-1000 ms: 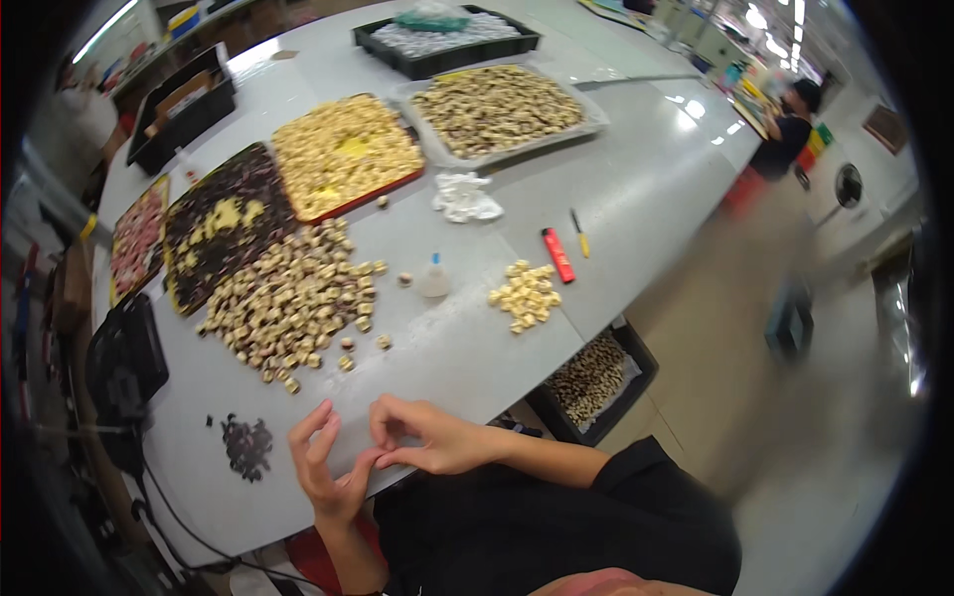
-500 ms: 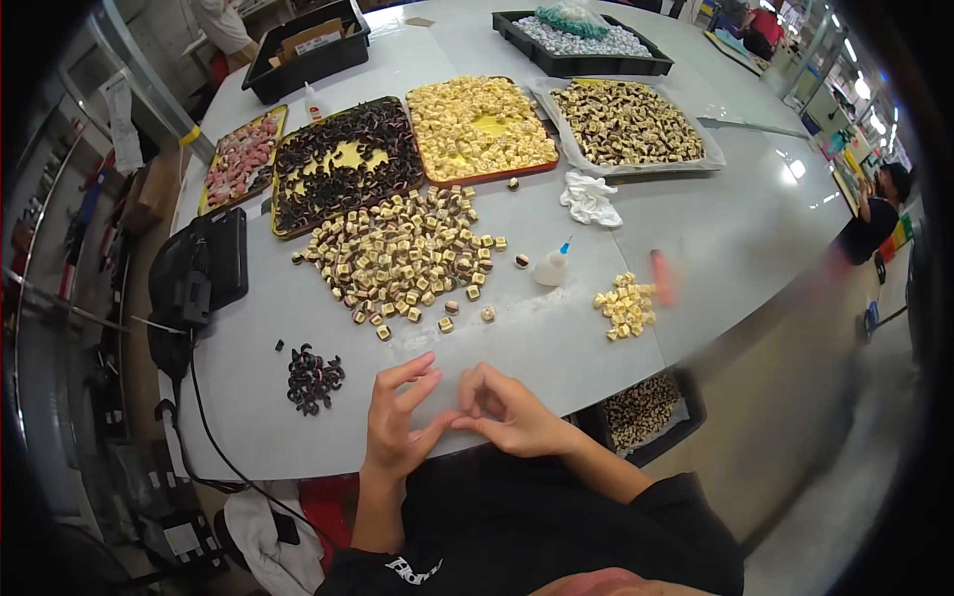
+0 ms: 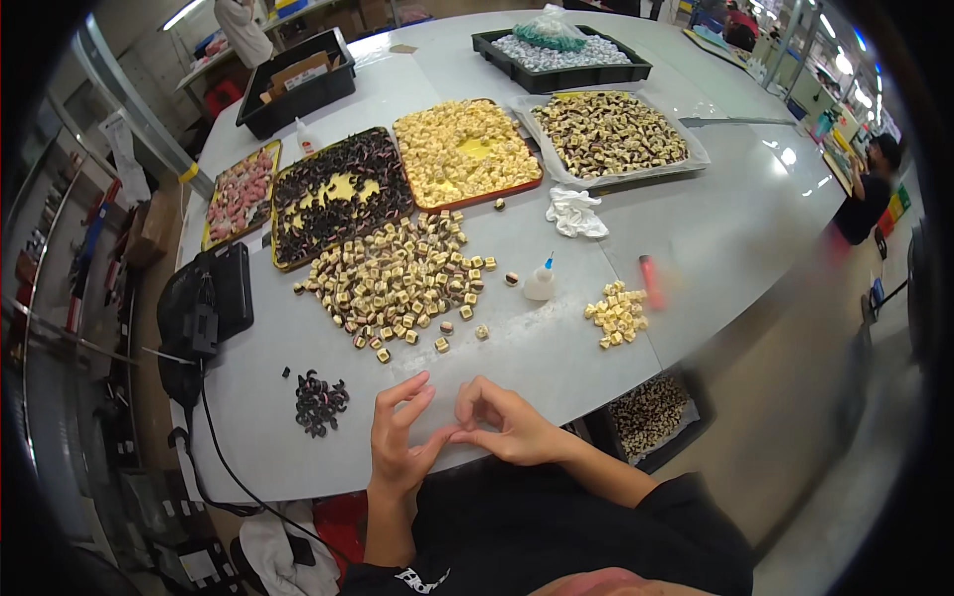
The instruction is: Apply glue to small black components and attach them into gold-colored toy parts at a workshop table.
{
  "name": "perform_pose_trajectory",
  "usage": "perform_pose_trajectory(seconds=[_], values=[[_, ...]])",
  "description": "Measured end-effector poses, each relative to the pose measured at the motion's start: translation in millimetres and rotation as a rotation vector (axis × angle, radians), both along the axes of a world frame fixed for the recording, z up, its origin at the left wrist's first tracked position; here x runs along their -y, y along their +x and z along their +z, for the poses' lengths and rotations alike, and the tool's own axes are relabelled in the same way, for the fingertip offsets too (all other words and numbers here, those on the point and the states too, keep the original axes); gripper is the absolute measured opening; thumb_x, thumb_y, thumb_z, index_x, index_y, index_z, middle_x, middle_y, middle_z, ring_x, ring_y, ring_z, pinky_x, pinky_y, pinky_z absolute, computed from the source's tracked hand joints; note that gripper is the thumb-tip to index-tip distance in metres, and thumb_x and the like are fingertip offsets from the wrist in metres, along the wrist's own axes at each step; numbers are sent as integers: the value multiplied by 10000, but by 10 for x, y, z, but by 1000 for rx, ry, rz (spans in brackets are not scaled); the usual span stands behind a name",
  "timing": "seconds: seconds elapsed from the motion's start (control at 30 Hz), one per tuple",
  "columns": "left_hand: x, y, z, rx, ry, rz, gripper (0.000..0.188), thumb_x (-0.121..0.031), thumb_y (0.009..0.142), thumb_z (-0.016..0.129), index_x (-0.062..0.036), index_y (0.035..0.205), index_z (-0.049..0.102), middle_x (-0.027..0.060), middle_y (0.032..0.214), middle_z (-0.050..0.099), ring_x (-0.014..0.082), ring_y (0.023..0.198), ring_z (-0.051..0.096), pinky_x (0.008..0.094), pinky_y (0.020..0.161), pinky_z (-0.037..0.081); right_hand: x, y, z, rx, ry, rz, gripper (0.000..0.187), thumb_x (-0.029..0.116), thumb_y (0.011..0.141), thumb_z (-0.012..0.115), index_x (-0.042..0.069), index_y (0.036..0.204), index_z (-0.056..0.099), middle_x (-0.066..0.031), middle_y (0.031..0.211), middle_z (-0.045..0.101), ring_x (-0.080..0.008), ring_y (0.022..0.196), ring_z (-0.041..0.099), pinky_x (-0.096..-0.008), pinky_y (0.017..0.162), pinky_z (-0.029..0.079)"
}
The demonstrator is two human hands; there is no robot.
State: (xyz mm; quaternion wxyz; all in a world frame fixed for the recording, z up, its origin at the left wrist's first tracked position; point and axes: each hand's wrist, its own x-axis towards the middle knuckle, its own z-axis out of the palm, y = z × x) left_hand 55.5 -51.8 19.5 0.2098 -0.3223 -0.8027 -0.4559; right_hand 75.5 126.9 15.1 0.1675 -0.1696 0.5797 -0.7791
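Note:
My left hand (image 3: 400,442) is raised over the table's near edge, its fingers stretched apart and its thumb reaching toward my right hand (image 3: 509,427). The right hand's fingers are curled into a pinch, and the two thumb tips meet. Anything between the right fingertips is too small or hidden to make out. Ahead of the hands lies a spread pile of small cream-and-dark cube-shaped pieces (image 3: 397,278). Small black curved pieces (image 3: 320,402) are heaped to the left, and plain cream pieces (image 3: 616,314) to the right.
Beyond the pile stand trays of pink pieces (image 3: 241,194), black curved pieces (image 3: 343,223), cream pieces (image 3: 467,139) and two-tone pieces (image 3: 611,134). A blue-tipped bottle (image 3: 540,283), red tool (image 3: 651,282) and crumpled white cloth (image 3: 575,213) lie mid-table. A black device (image 3: 231,288) stands left.
The view has shifted slightly, so the table's things appear a little lower and differently placed. Both hands keep nearly the same pose, thumbs together.

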Motion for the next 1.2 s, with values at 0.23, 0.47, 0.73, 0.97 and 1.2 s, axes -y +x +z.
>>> perform_pose_trajectory(seconds=[0.23, 0.47, 0.73, 0.97, 1.2], values=[[-6, 47, -4, 15, -1, 12, 510, -18, 584, 785, -43, 1055, 594, 138, 1025, 627, 264, 875, 613, 325, 765, 499, 30, -7, -68, -121, 18, -33, 226, -36, 841, 612, 48, 931, 422, -31, 911, 439, -108, 810, 471, -239, 773, 414], [-17, 31, -3, -33, -38, -28, 369, -1, 572, 750, -35, 930, 667, 80, 901, 664, 245, 787, 629, 314, 687, 498, 16, 10, -88, -85, -61, -1, 238, -23, 837, 626, 50, 937, 422, -22, 903, 440, -101, 794, 468, -240, 756, 423], [-25, 32, -23, -17, -44, -8, 371, -1, 560, 750, -44, 921, 672, 75, 903, 663, 239, 786, 626, 312, 685, 496, 20, 24, -68, -57, -95, -22, 247, 21, 831, 650, 51, 929, 426, -18, 839, 470, -97, 758, 468, -243, 717, 425], [-25, 35, -13, -29, -42, 9, 365, -11, 565, 765, -49, 917, 673, 74, 916, 666, 233, 781, 628, 301, 678, 504, 32, 2, -79, -161, -14, -74, 252, 41, 833, 655, 50, 933, 424, -16, 811, 479, -100, 747, 461, -250, 711, 429], [-32, 39, -9, -5, -37, 14, 364, -16, 562, 771, -51, 911, 674, 74, 920, 666, 230, 780, 628, 299, 675, 506, 38, 0, -103, -88, -92, -51, 251, 51, 834, 658, 50, 931, 427, -20, 813, 482, -103, 747, 463, -243, 707, 424]])
